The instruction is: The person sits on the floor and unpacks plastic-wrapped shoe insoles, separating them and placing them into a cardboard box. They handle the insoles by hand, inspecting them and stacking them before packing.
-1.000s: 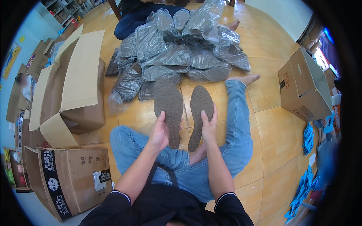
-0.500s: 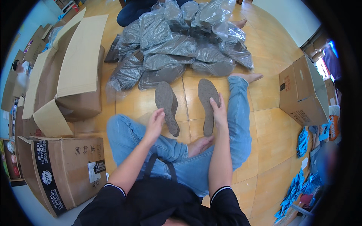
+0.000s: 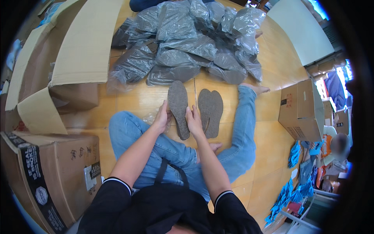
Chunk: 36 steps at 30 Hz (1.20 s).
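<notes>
A: On the wooden floor (image 3: 128,97), between the person's legs, where do things stand?

B: Both hands grip one grey insole (image 3: 178,109): left hand (image 3: 161,119) curled on its edge at nine o'clock, right hand (image 3: 193,123) closed on the edge at three o'clock, near the heel. Just beside it, at three o'clock, a stack of insoles (image 3: 210,112) lies flat.

A: How would you handle it well?

B: I'd judge it flexible, so keep both edges supported and the toe, pointing to twelve o'clock, straight. The bagged bundles (image 3: 187,43) sit at twelve o'clock, an open carton (image 3: 74,54) at ten.
</notes>
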Each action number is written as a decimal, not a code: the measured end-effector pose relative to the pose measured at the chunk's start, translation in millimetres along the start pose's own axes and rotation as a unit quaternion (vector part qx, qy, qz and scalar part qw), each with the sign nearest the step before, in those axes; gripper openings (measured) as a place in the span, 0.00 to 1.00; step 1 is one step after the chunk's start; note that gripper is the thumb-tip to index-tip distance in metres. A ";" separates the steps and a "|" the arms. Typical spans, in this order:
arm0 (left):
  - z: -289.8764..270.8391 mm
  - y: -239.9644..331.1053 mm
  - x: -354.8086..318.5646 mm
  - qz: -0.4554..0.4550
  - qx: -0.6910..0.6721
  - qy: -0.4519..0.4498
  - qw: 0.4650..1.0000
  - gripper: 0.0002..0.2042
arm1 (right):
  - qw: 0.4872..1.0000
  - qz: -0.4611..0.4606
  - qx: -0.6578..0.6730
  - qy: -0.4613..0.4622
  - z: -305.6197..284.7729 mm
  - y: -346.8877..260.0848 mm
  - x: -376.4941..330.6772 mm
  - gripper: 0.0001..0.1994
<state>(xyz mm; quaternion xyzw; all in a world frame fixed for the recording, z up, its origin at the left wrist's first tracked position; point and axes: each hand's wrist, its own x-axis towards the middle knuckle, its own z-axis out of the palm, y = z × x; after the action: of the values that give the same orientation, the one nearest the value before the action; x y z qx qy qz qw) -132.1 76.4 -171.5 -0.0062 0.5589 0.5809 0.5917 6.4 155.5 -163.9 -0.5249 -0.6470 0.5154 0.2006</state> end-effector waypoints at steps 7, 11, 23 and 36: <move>-0.5 -9.6 16.5 0.066 0.045 0.016 0.997 0.30 | 0.857 -0.154 -0.431 0.238 -22.6 13.3 4.9 0.24; 0.3 -11.6 20.7 0.045 0.017 0.015 0.999 0.33 | 0.885 -0.091 -0.426 0.167 -36.2 14.2 20.6 0.26; 2.0 -18.2 26.1 0.074 -0.006 0.035 0.997 0.27 | 0.910 -0.044 -0.367 0.190 -70.6 41.0 10.2 0.30; 4.5 -8.6 17.1 0.089 0.004 0.066 0.994 0.16 | 0.986 -0.094 -0.134 0.040 -32.8 4.0 8.3 0.40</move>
<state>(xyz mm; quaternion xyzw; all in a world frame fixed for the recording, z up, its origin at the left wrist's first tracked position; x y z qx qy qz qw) -128.3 88.1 -186.8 0.0072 0.5973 0.6273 0.4997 31.5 177.5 -157.0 -0.5042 -0.7479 0.3816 0.2020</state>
